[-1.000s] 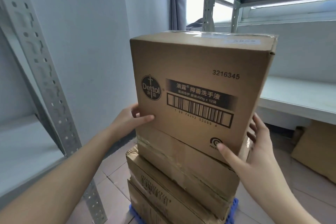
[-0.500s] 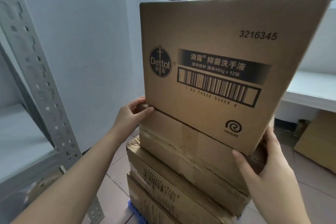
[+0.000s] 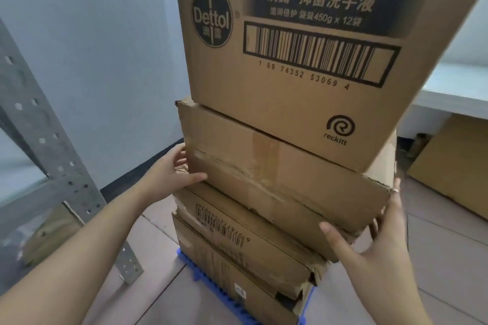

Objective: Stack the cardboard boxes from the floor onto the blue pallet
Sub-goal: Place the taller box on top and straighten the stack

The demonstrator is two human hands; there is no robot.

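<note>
Up close in the head view, the Dettol box (image 3: 303, 66) sits on top of a stack of cardboard boxes (image 3: 258, 221) on the blue pallet (image 3: 190, 264); the left hand (image 3: 171, 174) presses the left end of the second box (image 3: 277, 182), thumb on its front face; the right hand (image 3: 380, 245) cups that box's lower right corner, fingers spread; a grey metal rack (image 3: 50, 150) stands at left.
</note>
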